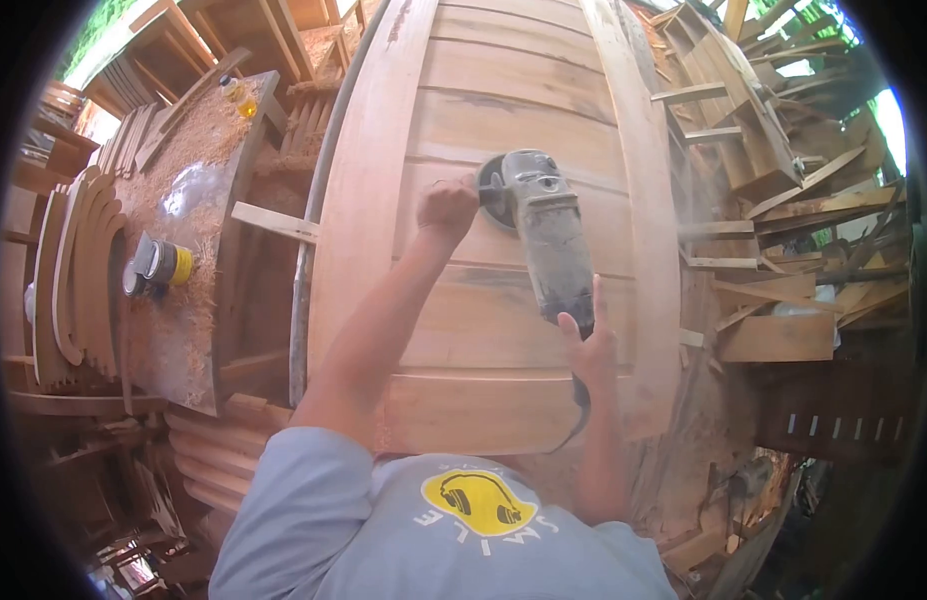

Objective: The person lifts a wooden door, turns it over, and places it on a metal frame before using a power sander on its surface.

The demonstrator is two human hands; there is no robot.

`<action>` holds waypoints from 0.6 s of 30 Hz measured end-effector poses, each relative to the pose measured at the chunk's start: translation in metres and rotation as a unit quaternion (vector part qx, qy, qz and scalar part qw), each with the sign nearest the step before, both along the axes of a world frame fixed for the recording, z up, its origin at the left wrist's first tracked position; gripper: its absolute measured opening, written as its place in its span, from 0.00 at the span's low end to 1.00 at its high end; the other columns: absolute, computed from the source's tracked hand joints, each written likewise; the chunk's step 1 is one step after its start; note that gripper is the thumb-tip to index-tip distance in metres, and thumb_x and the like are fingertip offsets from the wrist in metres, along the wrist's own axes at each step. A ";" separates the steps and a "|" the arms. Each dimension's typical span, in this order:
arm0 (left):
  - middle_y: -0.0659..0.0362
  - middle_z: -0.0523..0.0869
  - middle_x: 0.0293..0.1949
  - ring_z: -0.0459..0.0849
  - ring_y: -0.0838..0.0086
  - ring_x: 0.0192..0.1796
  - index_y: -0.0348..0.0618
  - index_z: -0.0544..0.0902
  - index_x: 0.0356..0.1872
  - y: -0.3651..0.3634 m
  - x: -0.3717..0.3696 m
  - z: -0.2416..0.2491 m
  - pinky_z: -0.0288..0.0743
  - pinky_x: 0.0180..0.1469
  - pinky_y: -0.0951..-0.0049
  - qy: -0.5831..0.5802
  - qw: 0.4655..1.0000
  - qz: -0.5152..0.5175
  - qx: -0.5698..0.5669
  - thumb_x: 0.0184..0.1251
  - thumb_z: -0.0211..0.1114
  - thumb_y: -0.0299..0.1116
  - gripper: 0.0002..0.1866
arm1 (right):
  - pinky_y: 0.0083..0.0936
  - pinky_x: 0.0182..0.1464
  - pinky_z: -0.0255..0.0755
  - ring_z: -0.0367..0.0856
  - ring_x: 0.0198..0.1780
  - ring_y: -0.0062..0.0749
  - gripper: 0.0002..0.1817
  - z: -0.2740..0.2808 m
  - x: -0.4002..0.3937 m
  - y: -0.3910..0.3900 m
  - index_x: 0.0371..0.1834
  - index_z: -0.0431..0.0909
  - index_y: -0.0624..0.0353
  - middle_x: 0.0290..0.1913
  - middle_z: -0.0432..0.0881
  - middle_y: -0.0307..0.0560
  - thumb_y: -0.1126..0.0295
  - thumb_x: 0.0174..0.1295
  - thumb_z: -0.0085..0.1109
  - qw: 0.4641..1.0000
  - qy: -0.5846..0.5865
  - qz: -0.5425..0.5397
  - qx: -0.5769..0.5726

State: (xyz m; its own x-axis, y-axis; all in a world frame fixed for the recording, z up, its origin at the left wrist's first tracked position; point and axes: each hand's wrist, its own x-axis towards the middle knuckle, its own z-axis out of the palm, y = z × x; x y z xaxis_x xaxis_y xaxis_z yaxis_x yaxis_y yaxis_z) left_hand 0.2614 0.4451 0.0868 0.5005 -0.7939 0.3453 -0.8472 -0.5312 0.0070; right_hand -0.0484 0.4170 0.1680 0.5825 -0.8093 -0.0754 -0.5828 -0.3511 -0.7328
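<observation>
A dusty angle grinder [553, 225] rests over a wooden panel door [483, 320], its round disc [496, 195] at the upper left of the tool, against the boards. My left hand [448, 208] is closed in a fist at the grinder's side, where a side handle would be; the fingers cover it. My right hand [591, 355] wraps the rear end of the grinder body, with one finger stretched along it. From that end a dark cord [580, 400] runs down beside my right forearm. Dark streaks mark some of the door's slats.
To the left, a sawdust-covered bench [183, 330] carries a can with a yellow label [168, 263] and a bottle of yellow liquid [238, 96]. Curved wooden pieces [83, 270] stack beside it. Wood sticks [273, 222] jut near the door's edges. Scrap lumber [823, 280] piles up at right.
</observation>
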 end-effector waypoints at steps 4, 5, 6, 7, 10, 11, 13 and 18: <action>0.56 0.85 0.23 0.86 0.66 0.26 0.46 0.79 0.30 -0.052 -0.029 -0.009 0.77 0.26 0.64 -0.050 0.996 -0.051 -0.053 0.59 0.58 0.30 0.02 | 0.41 0.66 0.66 0.71 0.68 0.55 0.44 0.000 -0.031 -0.022 0.79 0.49 0.44 0.67 0.72 0.62 0.48 0.64 0.60 0.996 0.038 -0.023 -0.082; 0.56 0.85 0.23 0.86 0.65 0.26 0.45 0.79 0.30 -0.064 -0.038 -0.009 0.77 0.25 0.64 -0.039 0.996 -0.056 -0.055 0.59 0.58 0.30 0.02 | 0.41 0.67 0.64 0.69 0.69 0.55 0.43 0.003 -0.037 -0.027 0.79 0.49 0.45 0.68 0.70 0.62 0.49 0.65 0.60 0.996 0.042 -0.033 -0.070; 0.55 0.85 0.23 0.86 0.65 0.26 0.45 0.79 0.30 -0.075 -0.048 -0.009 0.77 0.25 0.63 -0.029 0.996 -0.064 -0.057 0.59 0.58 0.30 0.03 | 0.41 0.69 0.63 0.67 0.71 0.54 0.42 0.006 -0.043 -0.031 0.79 0.50 0.46 0.69 0.68 0.62 0.50 0.65 0.60 0.996 0.045 -0.045 -0.059; 0.55 0.85 0.23 0.86 0.65 0.26 0.45 0.79 0.30 -0.086 -0.056 -0.008 0.77 0.25 0.63 -0.030 0.995 -0.075 -0.067 0.59 0.58 0.30 0.03 | 0.40 0.70 0.61 0.65 0.72 0.53 0.42 0.007 -0.050 -0.034 0.79 0.50 0.47 0.71 0.67 0.61 0.51 0.66 0.59 0.996 0.047 -0.058 -0.047; 0.56 0.85 0.23 0.86 0.65 0.26 0.45 0.79 0.29 -0.113 -0.079 -0.006 0.77 0.25 0.62 -0.008 0.991 -0.104 -0.081 0.59 0.58 0.30 0.03 | 0.39 0.73 0.56 0.59 0.75 0.51 0.41 0.001 -0.070 -0.042 0.79 0.51 0.48 0.74 0.62 0.59 0.54 0.66 0.59 0.994 0.037 -0.083 -0.052; 0.56 0.85 0.23 0.86 0.65 0.26 0.45 0.78 0.29 -0.119 -0.086 -0.006 0.77 0.25 0.62 0.004 0.990 -0.113 -0.085 0.59 0.58 0.30 0.03 | 0.38 0.74 0.54 0.58 0.76 0.50 0.41 -0.003 -0.076 -0.043 0.79 0.50 0.49 0.74 0.62 0.59 0.54 0.66 0.59 0.994 0.029 -0.090 -0.048; 0.55 0.85 0.23 0.86 0.65 0.27 0.45 0.78 0.29 -0.126 -0.094 -0.006 0.77 0.25 0.62 0.004 0.988 -0.128 -0.083 0.58 0.58 0.30 0.03 | 0.38 0.75 0.52 0.56 0.77 0.49 0.41 -0.009 -0.083 -0.042 0.79 0.50 0.49 0.75 0.60 0.57 0.55 0.66 0.58 0.994 0.015 -0.103 -0.042; 0.55 0.85 0.22 0.86 0.65 0.26 0.46 0.78 0.28 -0.109 -0.090 -0.010 0.77 0.25 0.63 0.009 0.989 -0.111 -0.096 0.58 0.58 0.30 0.02 | 0.38 0.75 0.51 0.55 0.77 0.49 0.41 -0.002 -0.077 -0.026 0.79 0.50 0.49 0.76 0.59 0.57 0.55 0.66 0.58 0.994 0.037 -0.093 -0.041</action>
